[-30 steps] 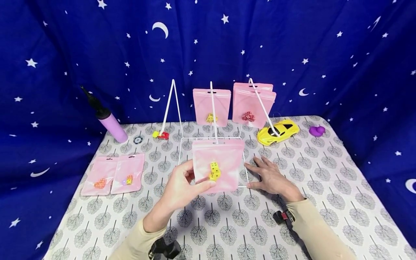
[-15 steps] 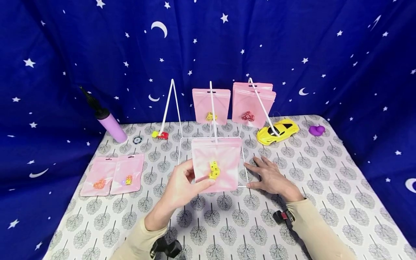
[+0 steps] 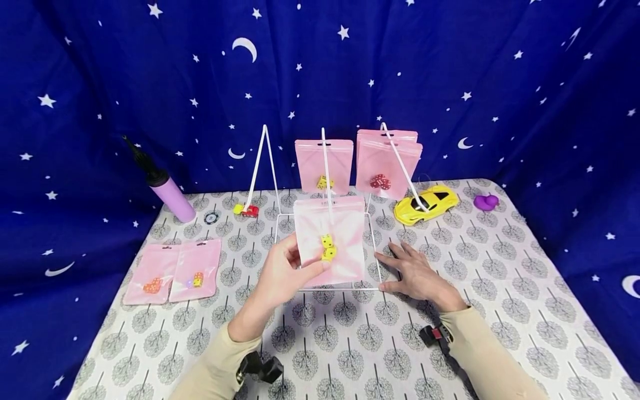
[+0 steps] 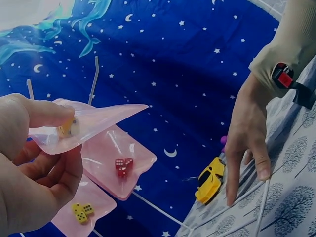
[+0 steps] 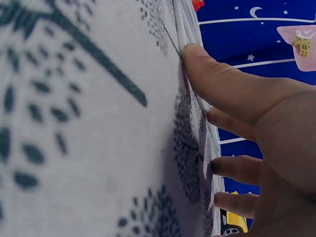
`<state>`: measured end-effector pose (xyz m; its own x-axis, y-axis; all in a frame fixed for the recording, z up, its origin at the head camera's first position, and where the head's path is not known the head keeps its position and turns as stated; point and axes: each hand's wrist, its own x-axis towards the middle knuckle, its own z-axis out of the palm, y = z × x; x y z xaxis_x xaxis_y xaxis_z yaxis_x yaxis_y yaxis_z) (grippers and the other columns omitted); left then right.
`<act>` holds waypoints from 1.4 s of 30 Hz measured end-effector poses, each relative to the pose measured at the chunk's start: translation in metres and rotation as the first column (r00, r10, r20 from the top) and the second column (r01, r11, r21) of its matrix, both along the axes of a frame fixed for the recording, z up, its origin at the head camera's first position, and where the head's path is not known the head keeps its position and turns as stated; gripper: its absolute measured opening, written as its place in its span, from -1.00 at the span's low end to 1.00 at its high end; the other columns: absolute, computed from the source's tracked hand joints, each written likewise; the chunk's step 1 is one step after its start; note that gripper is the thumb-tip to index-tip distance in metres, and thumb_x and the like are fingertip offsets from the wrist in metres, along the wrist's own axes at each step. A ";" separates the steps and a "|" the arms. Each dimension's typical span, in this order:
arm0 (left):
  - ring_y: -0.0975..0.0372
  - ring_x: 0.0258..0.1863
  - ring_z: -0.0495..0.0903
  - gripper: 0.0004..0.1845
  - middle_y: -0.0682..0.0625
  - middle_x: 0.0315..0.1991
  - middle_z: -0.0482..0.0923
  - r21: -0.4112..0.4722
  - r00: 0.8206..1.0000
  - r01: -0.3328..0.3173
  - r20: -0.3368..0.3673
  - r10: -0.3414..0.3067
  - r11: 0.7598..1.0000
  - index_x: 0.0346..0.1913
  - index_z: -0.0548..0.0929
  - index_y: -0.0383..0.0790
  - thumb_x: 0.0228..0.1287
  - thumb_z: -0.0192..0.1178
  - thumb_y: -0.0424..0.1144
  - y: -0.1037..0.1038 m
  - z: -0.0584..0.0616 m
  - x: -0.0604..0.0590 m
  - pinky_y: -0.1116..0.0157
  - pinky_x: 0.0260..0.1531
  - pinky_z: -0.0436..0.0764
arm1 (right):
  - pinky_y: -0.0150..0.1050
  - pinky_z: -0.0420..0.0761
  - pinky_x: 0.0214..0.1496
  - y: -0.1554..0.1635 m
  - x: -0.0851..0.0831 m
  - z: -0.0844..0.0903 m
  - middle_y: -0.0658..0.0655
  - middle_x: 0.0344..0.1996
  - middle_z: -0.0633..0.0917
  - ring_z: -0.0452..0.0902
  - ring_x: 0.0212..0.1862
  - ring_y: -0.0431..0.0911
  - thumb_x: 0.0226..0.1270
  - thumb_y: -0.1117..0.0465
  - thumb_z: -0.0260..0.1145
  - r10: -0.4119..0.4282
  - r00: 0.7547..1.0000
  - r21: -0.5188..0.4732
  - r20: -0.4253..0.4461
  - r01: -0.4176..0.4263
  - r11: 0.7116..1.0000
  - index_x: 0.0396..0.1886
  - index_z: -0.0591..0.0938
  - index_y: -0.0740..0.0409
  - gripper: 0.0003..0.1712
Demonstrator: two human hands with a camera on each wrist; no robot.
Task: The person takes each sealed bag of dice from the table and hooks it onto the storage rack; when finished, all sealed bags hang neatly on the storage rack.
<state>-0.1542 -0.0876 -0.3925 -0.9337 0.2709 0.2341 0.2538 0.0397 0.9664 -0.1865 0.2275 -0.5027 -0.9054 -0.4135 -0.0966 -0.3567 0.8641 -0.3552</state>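
My left hand (image 3: 285,273) pinches a pink zip bag (image 3: 345,239) with yellow dice (image 3: 327,247) inside, thumb in front and fingers behind. In the head view the bag's top overlaps the middle prong of a white wire rack (image 3: 327,166). My right hand (image 3: 417,275) lies with fingers spread at the rack's right base corner, thumb and fingertips at the base wire. Behind, a pink bag with yellow dice (image 3: 325,161) hangs on the middle prong. Pink bags, the front one with red dice (image 3: 381,181), hang on the right prong; the left prong (image 3: 257,161) carries none.
Two pink bags (image 3: 172,272) with dice lie at the left. A purple hand pump (image 3: 172,197), a round chip (image 3: 211,217) and a small red and yellow toy (image 3: 246,210) stand back left. A yellow toy car (image 3: 427,204) and purple duck (image 3: 486,202) are back right.
My left hand has moved the pink bag forward and slightly up along the middle prong, showing more of the rack's front base wire. My right hand has stayed at the corner.
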 end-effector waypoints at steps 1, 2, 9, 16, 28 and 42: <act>0.24 -0.34 0.65 -0.60 -0.20 -0.20 0.68 0.003 1.000 -0.003 0.009 0.003 1.000 -0.03 0.63 -0.34 0.01 0.43 -0.43 0.000 0.001 -0.002 0.29 -0.33 0.73 | 0.52 -0.07 0.36 0.000 0.000 0.000 0.42 0.47 0.12 -0.12 0.47 0.44 0.09 -0.21 0.42 -0.002 1.000 -0.002 0.002 0.002 1.000 0.45 0.33 -0.07 -0.07; 0.23 -0.33 0.66 -0.60 -0.21 -0.19 0.68 0.006 1.000 -0.006 0.017 0.006 1.000 -0.02 0.63 -0.35 0.01 0.43 -0.44 0.001 0.001 -0.004 0.28 -0.31 0.74 | 0.52 -0.08 0.36 0.000 0.000 0.000 0.42 0.47 0.12 -0.12 0.47 0.44 0.08 -0.21 0.42 -0.004 1.000 -0.003 0.004 0.004 1.000 0.45 0.33 -0.07 -0.07; 0.16 -0.28 0.68 -0.60 -0.23 -0.16 0.67 0.010 0.998 -0.017 0.056 0.016 1.000 -0.01 0.63 -0.33 0.03 0.43 -0.42 0.004 0.006 -0.016 0.21 -0.25 0.75 | 0.52 -0.08 0.35 0.000 0.000 0.000 0.42 0.47 0.12 -0.13 0.47 0.44 0.08 -0.23 0.41 -0.007 1.000 0.005 0.008 0.007 1.000 0.45 0.33 -0.08 -0.06; 0.15 -0.25 0.67 -0.61 -0.17 -0.13 0.68 -0.034 0.997 -0.053 0.061 0.055 0.998 0.01 0.63 -0.27 0.06 0.42 -0.38 0.004 0.005 -0.028 0.22 -0.23 0.74 | 0.54 -0.08 0.34 -0.001 0.000 0.001 0.43 0.47 0.12 -0.13 0.47 0.44 0.10 -0.22 0.40 -0.001 1.000 -0.001 0.008 0.001 1.000 0.45 0.33 -0.07 -0.07; 0.12 -0.15 0.65 -0.59 -0.15 -0.08 0.67 0.014 0.993 -0.082 0.087 0.081 0.997 0.05 0.63 -0.25 0.09 0.40 -0.37 0.007 0.008 -0.046 0.24 -0.09 0.70 | 0.55 -0.07 0.33 0.000 0.002 0.000 0.42 0.47 0.13 -0.12 0.47 0.44 0.09 -0.20 0.42 -0.002 1.000 -0.012 -0.003 0.002 1.000 0.45 0.34 -0.06 -0.07; 0.10 -0.16 0.66 -0.60 -0.11 -0.09 0.68 0.016 0.988 -0.111 0.114 0.109 0.994 0.05 0.63 -0.22 0.11 0.39 -0.31 0.009 0.009 -0.065 0.23 -0.09 0.71 | 0.57 -0.07 0.31 0.000 0.002 0.000 0.41 0.48 0.11 -0.14 0.48 0.43 0.09 -0.20 0.42 -0.007 1.000 -0.017 0.005 0.007 1.000 0.45 0.34 -0.08 -0.07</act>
